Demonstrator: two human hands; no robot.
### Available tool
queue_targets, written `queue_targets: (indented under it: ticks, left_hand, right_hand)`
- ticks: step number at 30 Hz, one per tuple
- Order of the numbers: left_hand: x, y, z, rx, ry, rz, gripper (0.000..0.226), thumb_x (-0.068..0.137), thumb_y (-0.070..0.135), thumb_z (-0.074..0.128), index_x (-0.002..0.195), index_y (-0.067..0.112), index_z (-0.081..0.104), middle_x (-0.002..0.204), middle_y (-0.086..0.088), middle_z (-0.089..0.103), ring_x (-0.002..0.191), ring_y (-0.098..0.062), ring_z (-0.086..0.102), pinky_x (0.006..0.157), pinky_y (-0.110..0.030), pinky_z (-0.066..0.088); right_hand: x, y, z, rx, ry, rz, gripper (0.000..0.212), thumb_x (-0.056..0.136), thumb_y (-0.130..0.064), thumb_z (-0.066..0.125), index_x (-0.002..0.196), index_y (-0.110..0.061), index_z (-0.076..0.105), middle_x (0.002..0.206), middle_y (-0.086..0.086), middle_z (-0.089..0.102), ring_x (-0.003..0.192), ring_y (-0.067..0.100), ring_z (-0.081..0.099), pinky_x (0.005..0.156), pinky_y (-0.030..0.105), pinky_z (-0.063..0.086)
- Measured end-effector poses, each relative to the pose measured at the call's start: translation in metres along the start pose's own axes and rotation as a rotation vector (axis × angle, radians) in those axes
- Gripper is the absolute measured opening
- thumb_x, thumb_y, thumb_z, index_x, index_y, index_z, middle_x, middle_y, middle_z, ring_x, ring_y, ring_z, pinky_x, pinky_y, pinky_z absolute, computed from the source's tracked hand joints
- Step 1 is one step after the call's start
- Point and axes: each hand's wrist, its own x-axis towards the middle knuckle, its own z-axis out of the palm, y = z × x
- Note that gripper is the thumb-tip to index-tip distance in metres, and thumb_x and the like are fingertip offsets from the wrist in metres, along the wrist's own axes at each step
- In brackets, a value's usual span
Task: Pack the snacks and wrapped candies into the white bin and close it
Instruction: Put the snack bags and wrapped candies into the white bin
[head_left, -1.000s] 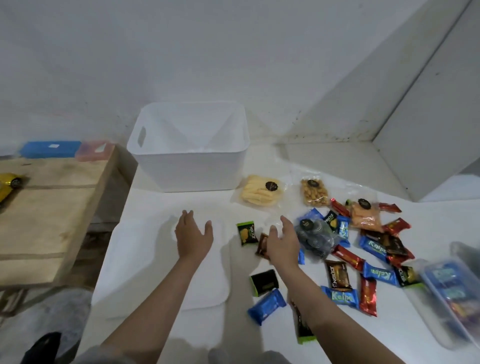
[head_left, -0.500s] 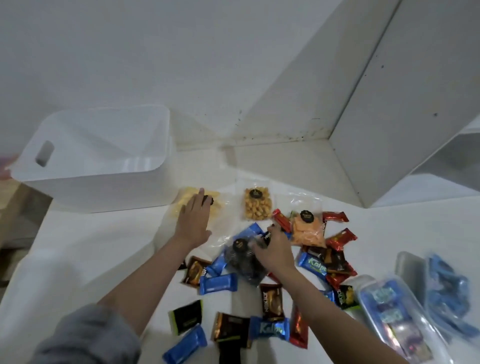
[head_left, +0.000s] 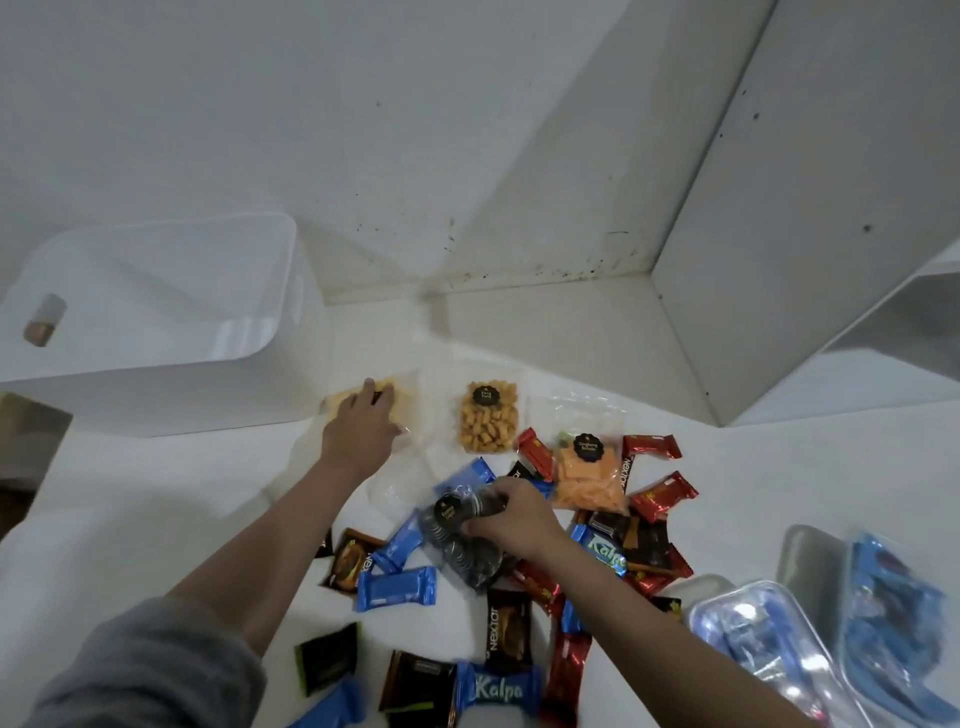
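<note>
Head view: white table (head_left: 156, 499) strewn with snacks (head_left: 587, 530), white walls (head_left: 363, 130) behind.

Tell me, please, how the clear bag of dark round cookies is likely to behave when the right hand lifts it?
The bag of dark cookies looks like thin, glossy film, so it will probably sag and feel slippery. The right hand grips only its upper edge, so the loose cookies may slide downward. They could crack if squeezed.
</note>
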Motion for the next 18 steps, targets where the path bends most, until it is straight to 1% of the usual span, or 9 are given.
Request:
queue_targets:
  ticks: [3, 6, 7, 9, 11, 12, 13, 16, 18]
  left_hand:
    - [-0.010, 0.002, -0.011, -0.233, 0.118, -0.010, 0.056, 0.092, 0.023, 0.055, 0.143, 0.010, 0.036, 0.147, -0.016, 0.038, 0.131, -0.037, 0.042, 0.098, -0.049, 0.044]
    - [-0.025, 0.001, -0.030, -0.453, 0.212, -0.016, 0.053, 0.094, 0.023, 0.052, 0.144, 0.011, 0.038, 0.140, -0.013, 0.049, 0.131, -0.031, 0.044, 0.101, -0.042, 0.041]
    - [-0.030, 0.000, -0.039, -0.505, 0.235, -0.005, 0.049, 0.094, 0.025, 0.052, 0.140, 0.012, 0.044, 0.133, -0.012, 0.056, 0.125, -0.031, 0.049, 0.098, -0.039, 0.044]
    - [-0.044, -0.003, -0.059, -0.615, 0.268, 0.022, 0.029, 0.093, 0.023, 0.052, 0.119, 0.013, 0.060, 0.106, -0.004, 0.066, 0.105, -0.026, 0.060, 0.080, -0.028, 0.046]
    - [-0.059, -0.008, -0.081, -0.737, 0.295, 0.046, 0.009, 0.093, 0.021, 0.054, 0.097, 0.019, 0.062, 0.084, 0.007, 0.062, 0.087, -0.017, 0.060, 0.065, -0.012, 0.041]
    - [-0.065, -0.013, -0.091, -0.791, 0.320, 0.061, 0.005, 0.092, 0.021, 0.056, 0.095, 0.022, 0.061, 0.081, 0.010, 0.061, 0.083, -0.014, 0.058, 0.062, -0.008, 0.038]
    - [-0.071, -0.018, -0.103, -0.839, 0.343, 0.075, 0.007, 0.092, 0.022, 0.058, 0.097, 0.022, 0.062, 0.082, 0.010, 0.062, 0.083, -0.013, 0.059, 0.062, -0.006, 0.038]
    - [-0.081, -0.043, -0.137, -0.966, 0.432, 0.094, 0.024, 0.091, 0.024, 0.060, 0.114, 0.014, 0.063, 0.097, 0.003, 0.067, 0.089, -0.010, 0.061, 0.066, -0.006, 0.041]
    - [-0.083, -0.063, -0.161, -1.024, 0.498, 0.106, 0.028, 0.092, 0.025, 0.060, 0.117, 0.013, 0.063, 0.099, 0.003, 0.066, 0.092, -0.011, 0.062, 0.070, -0.010, 0.044]
  right_hand:
    - [-0.008, -0.007, -0.002, 0.120, 0.046, 0.033, 0.027, 0.074, -0.020, 0.077, 0.081, -0.020, 0.051, 0.084, -0.002, 0.057, 0.079, 0.011, 0.056, 0.064, 0.022, 0.045]
    - [-0.018, -0.019, 0.001, 0.241, 0.141, 0.046, 0.031, 0.076, -0.017, 0.076, 0.098, -0.015, 0.053, 0.098, 0.001, 0.058, 0.089, 0.015, 0.057, 0.072, 0.024, 0.048]
    - [-0.021, -0.024, 0.004, 0.286, 0.189, 0.049, 0.038, 0.075, -0.017, 0.077, 0.106, -0.014, 0.053, 0.104, 0.002, 0.059, 0.095, 0.017, 0.057, 0.077, 0.027, 0.050]
    - [-0.026, -0.037, 0.012, 0.370, 0.277, 0.059, 0.048, 0.074, -0.016, 0.078, 0.114, -0.014, 0.053, 0.108, 0.003, 0.060, 0.101, 0.021, 0.058, 0.083, 0.034, 0.053]
    - [-0.034, -0.057, 0.018, 0.448, 0.325, 0.037, 0.047, 0.075, -0.009, 0.077, 0.115, -0.013, 0.052, 0.106, 0.002, 0.060, 0.100, 0.021, 0.058, 0.082, 0.033, 0.053]
    - [-0.037, -0.067, 0.021, 0.479, 0.343, 0.012, 0.045, 0.076, -0.007, 0.076, 0.114, -0.012, 0.053, 0.107, 0.002, 0.060, 0.100, 0.021, 0.058, 0.082, 0.033, 0.053]
    - [-0.040, -0.078, 0.024, 0.504, 0.369, -0.017, 0.046, 0.077, -0.007, 0.075, 0.117, -0.011, 0.054, 0.110, 0.004, 0.061, 0.103, 0.022, 0.059, 0.085, 0.035, 0.053]
    - [-0.045, -0.114, 0.036, 0.566, 0.490, -0.103, 0.039, 0.082, -0.015, 0.073, 0.118, -0.014, 0.058, 0.116, 0.007, 0.062, 0.107, 0.025, 0.059, 0.091, 0.040, 0.052]
    - [-0.047, -0.137, 0.047, 0.620, 0.576, -0.142, 0.037, 0.084, -0.023, 0.071, 0.119, -0.016, 0.060, 0.119, 0.008, 0.061, 0.108, 0.026, 0.059, 0.093, 0.044, 0.053]
